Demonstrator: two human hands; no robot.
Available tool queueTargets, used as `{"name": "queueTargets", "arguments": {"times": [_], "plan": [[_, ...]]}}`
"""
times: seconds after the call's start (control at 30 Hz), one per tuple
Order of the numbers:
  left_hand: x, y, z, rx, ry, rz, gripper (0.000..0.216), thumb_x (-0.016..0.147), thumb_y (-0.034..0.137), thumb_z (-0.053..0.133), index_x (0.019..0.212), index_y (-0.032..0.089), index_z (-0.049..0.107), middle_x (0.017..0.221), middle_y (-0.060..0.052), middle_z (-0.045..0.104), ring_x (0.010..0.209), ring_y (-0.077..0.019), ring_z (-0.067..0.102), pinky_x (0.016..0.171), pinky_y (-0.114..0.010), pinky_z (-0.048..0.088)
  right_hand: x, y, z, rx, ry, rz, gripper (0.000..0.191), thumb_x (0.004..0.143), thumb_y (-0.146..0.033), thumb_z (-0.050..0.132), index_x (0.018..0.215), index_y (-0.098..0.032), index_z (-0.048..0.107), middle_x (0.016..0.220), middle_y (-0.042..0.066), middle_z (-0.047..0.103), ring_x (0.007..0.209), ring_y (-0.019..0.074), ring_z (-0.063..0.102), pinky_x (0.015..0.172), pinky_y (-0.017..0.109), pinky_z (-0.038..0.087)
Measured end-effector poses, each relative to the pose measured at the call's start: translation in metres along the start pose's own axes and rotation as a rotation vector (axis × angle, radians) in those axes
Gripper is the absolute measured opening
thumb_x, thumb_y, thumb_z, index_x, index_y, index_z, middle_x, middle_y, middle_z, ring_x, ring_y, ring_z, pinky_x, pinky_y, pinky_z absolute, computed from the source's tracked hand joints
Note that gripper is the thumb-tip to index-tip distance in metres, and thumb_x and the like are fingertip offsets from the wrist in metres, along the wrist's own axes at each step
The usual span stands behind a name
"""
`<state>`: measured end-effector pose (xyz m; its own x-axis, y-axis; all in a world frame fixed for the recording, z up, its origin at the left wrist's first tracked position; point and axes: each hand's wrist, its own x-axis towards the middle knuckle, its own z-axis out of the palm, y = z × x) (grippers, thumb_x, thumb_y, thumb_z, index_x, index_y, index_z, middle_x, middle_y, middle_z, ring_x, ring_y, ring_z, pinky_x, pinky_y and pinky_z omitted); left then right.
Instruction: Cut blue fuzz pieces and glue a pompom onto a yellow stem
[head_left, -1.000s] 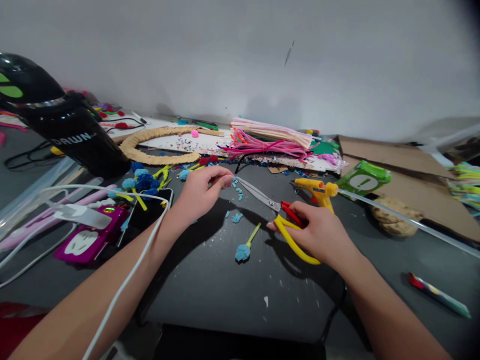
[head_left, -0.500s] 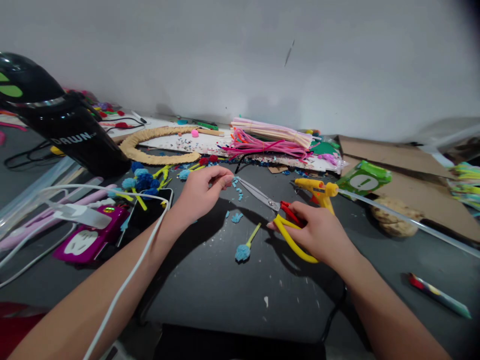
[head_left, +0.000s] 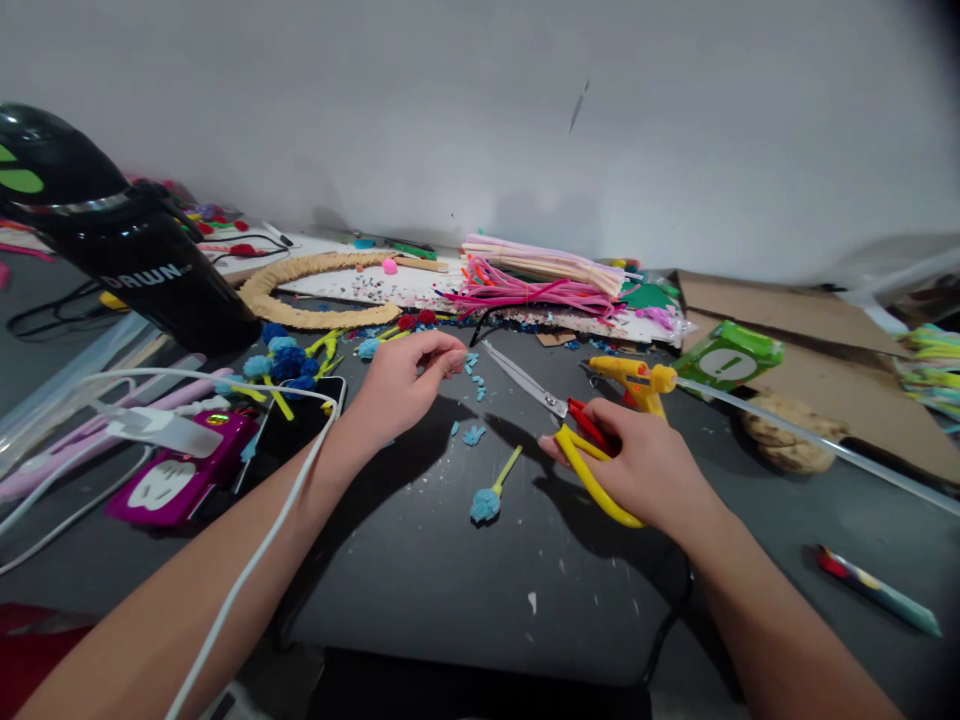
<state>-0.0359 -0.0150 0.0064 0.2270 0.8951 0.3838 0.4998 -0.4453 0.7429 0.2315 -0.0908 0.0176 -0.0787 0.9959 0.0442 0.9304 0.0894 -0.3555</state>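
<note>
My right hand [head_left: 637, 460] grips the yellow and red handles of a pair of scissors [head_left: 529, 383], whose blades look nearly closed and point up-left. The blade tips lie just right of my left hand [head_left: 416, 375], apart from it. That hand is pinched, thumb against fingers; whatever sits between the fingertips is too small to make out. Small light-blue cut pieces [head_left: 478, 382] lie on the grey table below the blades. A larger blue scrap [head_left: 474, 436] is nearer, and a blue flower with a yellow-green stem [head_left: 486, 505] lies between my forearms.
A yellow glue gun [head_left: 634, 375] with a clear stick lies beyond my right hand. Bundled pipe cleaners [head_left: 540, 280] and a tan wrapped ring [head_left: 262, 300] are at the back. A black bottle [head_left: 142, 240] stands left, near a purple power bank [head_left: 180, 475]. A white cable crosses my left forearm.
The scissors and my right hand have shifted slightly right, drawing the blade tips away from my left fingertips. My left hand stays in place.
</note>
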Motion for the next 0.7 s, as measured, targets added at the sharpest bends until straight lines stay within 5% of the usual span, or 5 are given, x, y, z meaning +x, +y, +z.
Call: {"name": "queueTargets", "arguments": {"times": [0.7], "plan": [[0.0001,0.0054,-0.0011,0.051,0.01,-0.002,0.016,0.088,0.027,0.058,0.087,0.016,0.07,0.077,-0.002,0.071,0.063,-0.0118,0.058,0.061,-0.023,0.045,0.0015,0.0062,0.0059,-0.028,-0.006,-0.091,0.05,0.077,-0.069,0.06,0.067,-0.023,0.045,0.054,-0.004,0.047,0.051,0.0118,0.035,0.05,0.025,0.023]]}}
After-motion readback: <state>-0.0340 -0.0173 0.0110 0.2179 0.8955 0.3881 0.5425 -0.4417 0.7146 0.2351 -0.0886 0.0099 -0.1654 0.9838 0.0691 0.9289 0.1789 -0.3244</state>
